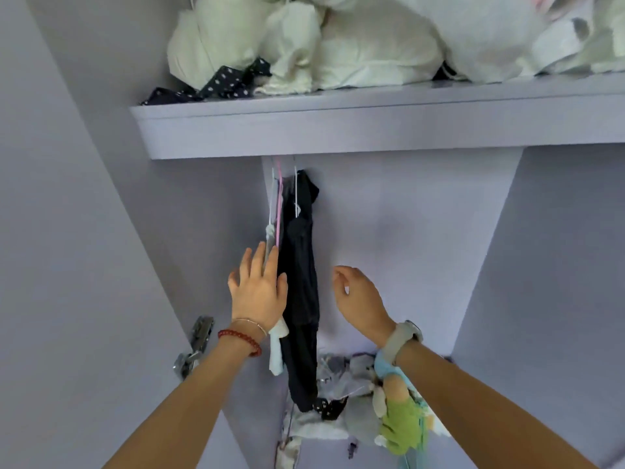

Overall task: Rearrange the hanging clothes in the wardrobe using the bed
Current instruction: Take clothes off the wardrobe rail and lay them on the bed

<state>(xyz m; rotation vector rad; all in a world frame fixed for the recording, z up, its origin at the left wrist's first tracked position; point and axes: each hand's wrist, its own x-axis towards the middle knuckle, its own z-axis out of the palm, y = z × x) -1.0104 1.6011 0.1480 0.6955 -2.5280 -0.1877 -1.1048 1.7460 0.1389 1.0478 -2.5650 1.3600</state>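
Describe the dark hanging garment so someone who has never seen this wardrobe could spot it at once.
Under the lilac wardrobe shelf piled with white bundles, a few hangers cluster at the left of the hanging space. The long navy-black garment hangs rightmost there, between the left hand and right hand. It is the only dark, full-length piece; its neighbours are pale.

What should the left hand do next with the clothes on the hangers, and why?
Probably the left hand should curl its fingers round the pale garment and its hanger. The hand lies flat and open against it, beside the dark garment, gripping nothing. The right hand hovers apart, loosely curled and empty, so nothing is held yet to lift off.
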